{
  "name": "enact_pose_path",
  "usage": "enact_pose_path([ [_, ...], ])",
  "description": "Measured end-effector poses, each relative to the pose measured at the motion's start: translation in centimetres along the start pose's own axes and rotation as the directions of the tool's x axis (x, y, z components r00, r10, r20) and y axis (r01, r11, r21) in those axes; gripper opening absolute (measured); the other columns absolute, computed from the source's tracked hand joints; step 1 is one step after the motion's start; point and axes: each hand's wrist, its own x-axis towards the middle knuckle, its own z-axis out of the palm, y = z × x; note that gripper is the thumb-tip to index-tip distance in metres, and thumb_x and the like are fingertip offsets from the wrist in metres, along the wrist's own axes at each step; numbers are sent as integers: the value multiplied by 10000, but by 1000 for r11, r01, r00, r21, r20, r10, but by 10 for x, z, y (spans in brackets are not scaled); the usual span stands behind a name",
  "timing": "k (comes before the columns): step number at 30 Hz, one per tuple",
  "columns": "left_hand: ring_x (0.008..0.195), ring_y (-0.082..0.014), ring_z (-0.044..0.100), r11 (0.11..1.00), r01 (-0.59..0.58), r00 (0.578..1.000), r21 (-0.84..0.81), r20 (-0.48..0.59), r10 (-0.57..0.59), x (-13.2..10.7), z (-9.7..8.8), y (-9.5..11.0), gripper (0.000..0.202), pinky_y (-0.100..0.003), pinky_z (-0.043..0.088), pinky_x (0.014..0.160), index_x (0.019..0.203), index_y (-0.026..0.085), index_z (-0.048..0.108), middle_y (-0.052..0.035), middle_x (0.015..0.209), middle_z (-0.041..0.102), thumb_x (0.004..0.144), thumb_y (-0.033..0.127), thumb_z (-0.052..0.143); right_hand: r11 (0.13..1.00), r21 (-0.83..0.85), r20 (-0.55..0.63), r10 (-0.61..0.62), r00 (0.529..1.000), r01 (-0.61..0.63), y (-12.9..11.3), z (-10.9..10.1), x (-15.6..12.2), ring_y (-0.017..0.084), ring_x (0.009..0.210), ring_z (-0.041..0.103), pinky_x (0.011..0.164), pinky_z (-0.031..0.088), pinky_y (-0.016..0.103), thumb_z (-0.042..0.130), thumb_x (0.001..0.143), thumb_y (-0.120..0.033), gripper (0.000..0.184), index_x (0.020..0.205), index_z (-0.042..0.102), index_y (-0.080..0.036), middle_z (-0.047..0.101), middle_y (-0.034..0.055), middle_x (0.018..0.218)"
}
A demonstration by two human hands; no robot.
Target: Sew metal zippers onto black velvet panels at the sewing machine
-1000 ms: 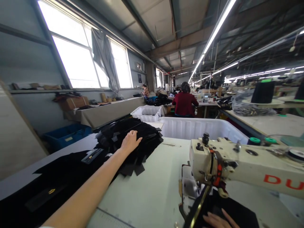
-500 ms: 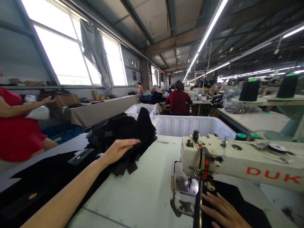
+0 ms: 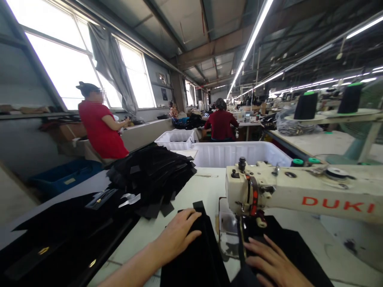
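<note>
My left hand [image 3: 181, 231] grips a black fabric piece [image 3: 197, 259] near its far end, left of the sewing machine's [image 3: 281, 185] needle area. The fingers lie over the cloth and the thumb sticks out to the right. My right hand [image 3: 272, 261] rests flat with spread fingers on another black fabric piece [image 3: 290, 239] under the machine head. A zipper with gold teeth [image 3: 243, 239] runs along this cloth beside the fingertips and under the presser foot. A pile of black fabric pieces [image 3: 155, 167] lies beyond my left hand.
Black pieces with gold zipper pulls [image 3: 43, 251] cover the left of the table. White plastic bins [image 3: 236, 153] stand behind the machine, thread cones [image 3: 305, 105] to the right. A person in red [image 3: 100, 127] stands at left; another person [image 3: 222, 123] sits ahead.
My left hand has come from the pile toward me and right, bringing a black fabric piece down beside the machine. The right hand stays on its cloth. The person in red has moved right.
</note>
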Motion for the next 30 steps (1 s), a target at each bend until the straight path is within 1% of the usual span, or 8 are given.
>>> enact_pose_path([
  [4, 1451, -390, 206, 1000, 2, 996, -20, 94, -1, 30, 8, -3, 881, -634, 159, 1135, 1521, 234, 311, -171, 1584, 255, 784, 387, 769, 995, 62, 103, 71, 992, -77, -5, -12, 8, 201, 1206, 601, 1062, 469, 366, 593, 915, -273, 392, 1304, 575, -322, 618, -3, 1335],
  [7, 1411, -423, 282, 998, -30, 987, -56, 155, 38, 50, 3, -9, 1023, -591, 233, 1120, 1468, 243, 420, -176, 1537, 348, 589, 478, 887, 978, 46, 136, 196, 971, -204, 0, -2, 7, 241, 1282, 536, 1032, 498, 419, 547, 957, -353, 440, 1394, 503, -345, 532, 10, 1429],
  [10, 1259, -396, 487, 992, -49, 982, -115, 175, 69, 63, 0, -11, 1000, -473, 382, 1043, 1369, 256, 533, -126, 1362, 549, 474, 466, 927, 972, 52, 178, 216, 960, -229, 1, 7, 6, 261, 1335, 476, 1042, 482, 478, 509, 976, -358, 436, 1411, 484, -357, 489, -1, 1464],
  [14, 974, -293, 659, 973, -12, 977, -232, 202, 60, 67, 4, -11, 675, -330, 506, 816, 1172, 229, 621, -34, 1051, 696, 578, 435, 867, 966, 64, 193, 233, 953, -249, -6, 8, 9, 266, 1344, 463, 1067, 454, 504, 529, 947, -263, 466, 1405, 495, -338, 496, 5, 1459],
  [17, 975, -293, 656, 950, 5, 983, -314, 175, 53, 65, 9, -9, 511, -343, 493, 825, 1116, 188, 625, -53, 1041, 696, 686, 412, 787, 946, 68, 212, 296, 931, -316, -14, 4, 12, 254, 1353, 451, 1105, 407, 517, 514, 927, -195, 467, 1379, 522, -314, 502, 8, 1459],
  [21, 868, -229, 680, 875, -86, 963, -477, 185, 196, 67, 12, 5, 416, -295, 515, 755, 1161, 196, 592, -11, 962, 710, 830, 436, 674, 919, 85, 241, 357, 903, -386, -22, -2, 17, 242, 1370, 418, 1146, 340, 523, 490, 916, -149, 457, 1351, 544, -280, 501, 30, 1457],
  [25, 953, -228, 669, 841, -206, 955, -500, 87, 285, 76, 25, 28, 397, -313, 518, 842, 1178, 225, 582, -17, 1051, 700, 848, 419, 686, 911, 108, 229, 367, 902, -398, -24, -5, 17, 240, 1376, 398, 1160, 316, 515, 504, 929, -178, 441, 1356, 534, -285, 489, 36, 1459],
  [30, 1264, -393, 443, 930, -242, 959, -278, -212, 187, 68, 49, 53, 549, -607, 295, 1077, 1285, 183, 542, -156, 1329, 526, 788, 285, 754, 917, 111, 203, 357, 912, -383, -24, -3, 15, 223, 1374, 399, 1179, 293, 493, 502, 962, -219, 408, 1363, 528, -291, 532, 24, 1417],
])
